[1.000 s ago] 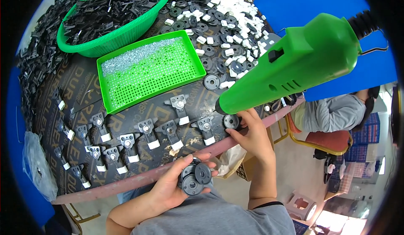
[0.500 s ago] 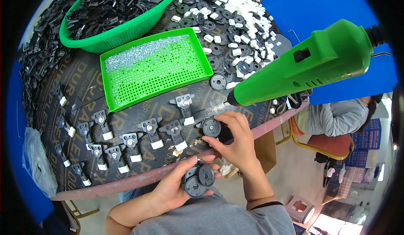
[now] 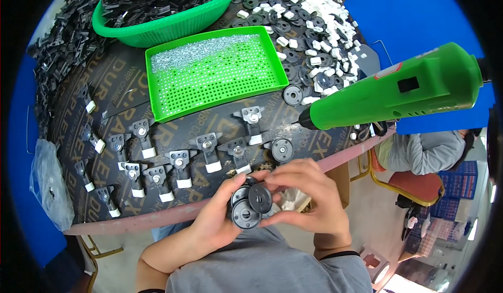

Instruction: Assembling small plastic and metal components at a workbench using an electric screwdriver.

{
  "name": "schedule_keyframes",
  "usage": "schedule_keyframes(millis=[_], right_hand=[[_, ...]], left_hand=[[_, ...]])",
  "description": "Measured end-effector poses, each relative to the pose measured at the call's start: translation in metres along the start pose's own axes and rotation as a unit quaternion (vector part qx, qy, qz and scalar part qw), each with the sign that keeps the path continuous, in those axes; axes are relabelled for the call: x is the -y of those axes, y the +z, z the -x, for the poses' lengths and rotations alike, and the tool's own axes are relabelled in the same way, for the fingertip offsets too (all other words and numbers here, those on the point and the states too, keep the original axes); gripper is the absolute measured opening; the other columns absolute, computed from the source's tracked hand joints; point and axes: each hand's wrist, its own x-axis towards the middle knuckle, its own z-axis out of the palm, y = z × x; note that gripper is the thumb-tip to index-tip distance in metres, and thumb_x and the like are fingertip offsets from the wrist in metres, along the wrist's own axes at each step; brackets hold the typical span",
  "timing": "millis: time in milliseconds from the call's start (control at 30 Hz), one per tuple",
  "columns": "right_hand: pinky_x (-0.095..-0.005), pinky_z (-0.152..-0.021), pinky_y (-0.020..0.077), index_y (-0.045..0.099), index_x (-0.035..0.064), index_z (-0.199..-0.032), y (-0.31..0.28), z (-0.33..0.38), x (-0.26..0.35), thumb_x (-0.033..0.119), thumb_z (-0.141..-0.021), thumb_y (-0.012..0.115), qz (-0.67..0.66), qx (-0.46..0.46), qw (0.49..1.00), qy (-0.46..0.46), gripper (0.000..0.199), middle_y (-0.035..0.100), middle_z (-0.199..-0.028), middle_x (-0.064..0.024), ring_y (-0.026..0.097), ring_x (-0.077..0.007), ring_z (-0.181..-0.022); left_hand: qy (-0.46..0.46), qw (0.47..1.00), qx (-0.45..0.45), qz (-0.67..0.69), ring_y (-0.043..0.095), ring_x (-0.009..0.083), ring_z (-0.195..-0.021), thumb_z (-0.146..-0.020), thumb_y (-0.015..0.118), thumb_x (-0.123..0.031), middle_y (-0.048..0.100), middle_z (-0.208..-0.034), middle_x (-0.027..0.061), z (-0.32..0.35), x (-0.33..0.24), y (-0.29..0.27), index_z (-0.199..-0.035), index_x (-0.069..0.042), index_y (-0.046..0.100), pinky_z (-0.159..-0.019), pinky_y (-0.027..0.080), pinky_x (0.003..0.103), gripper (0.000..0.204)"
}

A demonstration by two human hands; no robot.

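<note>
My left hand [image 3: 217, 209] is closed around a small stack of round black discs [image 3: 246, 214] in front of my body. From the other side my right hand [image 3: 314, 198] reaches to the stack, its thumb and fingertips curved around the edge of the top black disc [image 3: 260, 197]. Just beyond the hands, a black disc [image 3: 283, 150] lies on a bracket at the table's near edge. Left of it, several black brackets with white end blocks [image 3: 208, 146] lie in loose rows, each with a silvery round centre.
A green electric screwdriver [image 3: 367, 96] hangs at the right, its tip low over the table. Behind are a green tray [image 3: 220, 91] of screws, a green basket [image 3: 173, 28] of black parts, and heaped discs with white blocks [image 3: 325, 46]. A plastic bag [image 3: 50, 188] lies left.
My right hand has left the disc on the bracket by the table edge and come back to the stack in my left hand. The view has shifted slightly.
</note>
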Motion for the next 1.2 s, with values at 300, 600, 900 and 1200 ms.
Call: schedule_keyframes(millis=[300, 600, 900, 1200], right_hand=[[-0.0331, -0.082, 0.0468, 0.067, 0.0077, -0.116, 0.016, -0.007, 0.006, 0.018, -0.063, 0.087, -0.024, 0.063, 0.995, 0.07, 0.058, 0.068, -0.106, -0.004, 0.062, -0.0204, -0.088], [-0.025, -0.066, 0.0506, 0.068, 0.003, -0.107, 0.023, -0.017, 0.023, 0.005, -0.064, 0.083, -0.022, 0.043, 0.995, 0.084, 0.046, 0.061, -0.105, -0.0089, 0.061, -0.0142, -0.082], [-0.0178, -0.052, 0.0436, 0.063, -0.0017, -0.097, 0.038, -0.017, -0.012, -0.003, -0.087, 0.067, -0.275, -0.11, 0.923, 0.246, 0.011, 0.064, -0.086, -0.0048, 0.06, -0.0077, -0.06], [-0.0276, -0.069, 0.046, 0.064, 0.0035, -0.089, 0.074, -0.044, -0.046, 0.002, -0.082, 0.072, 0.13, -0.209, 0.969, 0.018, 0.011, 0.067, -0.089, -0.0064, 0.059, -0.016, -0.078]], left_hand=[[0.0, 1.0, -0.011, 0.005, 0.064, 0.02, -0.102, -0.101, 0.042, -0.043, 0.066, -0.113, 0.0128, 0.009, -0.003, -0.011, -0.126, -0.006, 0.053, -0.075, 0.051, 0.034, 0.047], [-0.022, 0.999, -0.026, -0.006, 0.064, 0.0189, -0.105, -0.1, 0.044, -0.044, 0.065, -0.116, 0.0079, 0.017, -0.008, -0.011, -0.126, -0.012, 0.053, -0.081, 0.053, 0.035, 0.043], [-0.022, 0.998, -0.027, -0.049, 0.055, 0.019, -0.121, -0.1, 0.042, -0.044, 0.058, -0.13, 0.0028, 0.026, -0.014, -0.015, -0.14, -0.015, 0.047, -0.085, 0.051, 0.038, 0.049], [-0.035, 0.997, -0.011, -0.063, 0.054, 0.0185, -0.122, -0.1, 0.042, -0.043, 0.058, -0.13, 0.0045, 0.036, -0.019, -0.023, -0.142, -0.014, 0.045, -0.084, 0.051, 0.037, 0.051]])
